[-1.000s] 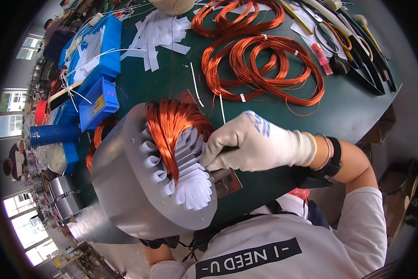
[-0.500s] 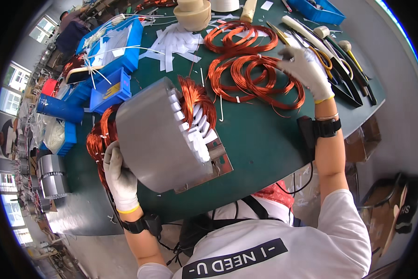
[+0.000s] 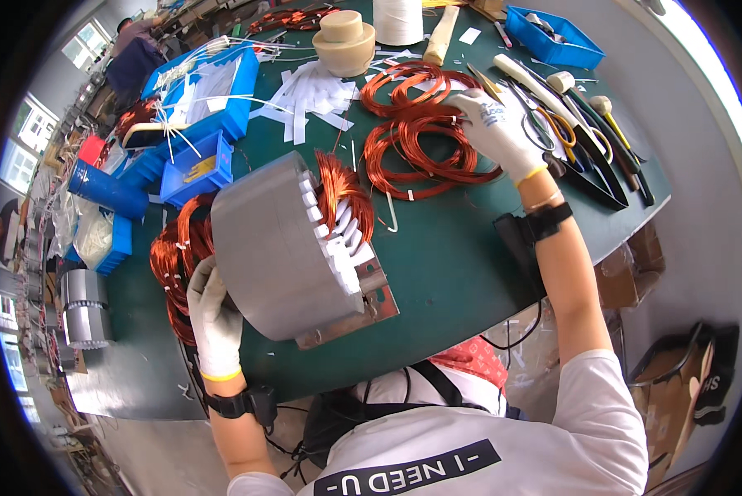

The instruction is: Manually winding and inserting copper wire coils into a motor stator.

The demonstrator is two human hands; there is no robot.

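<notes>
A grey cylindrical motor stator (image 3: 276, 248) lies on its side on a metal plate (image 3: 350, 318). White slot liners (image 3: 338, 240) stick out of its right end, and copper windings (image 3: 338, 186) bulge there. More copper windings (image 3: 173, 264) hang at its left end. My left hand (image 3: 216, 318), in a white glove, is closed on the stator's left edge, its fingertips partly hidden by the rim and wire. My gloved right hand (image 3: 503, 136) reaches across the table and grips a loose copper wire coil (image 3: 416, 157) at its upper right side; the fingertips are partly hidden.
Scissors (image 3: 536, 128), mallets and other tools lie right of my right hand. Paper strips (image 3: 313, 99), a stepped tan block (image 3: 344, 50) and a white thread spool (image 3: 398, 21) stand farther back. Blue bins (image 3: 197, 169) line the left; another blue bin (image 3: 553, 41) sits far right.
My right hand has moved left and closed on the copper wire coil, whose right loop has shifted left. My left hand stays at the stator. The whole view has shifted slightly.
</notes>
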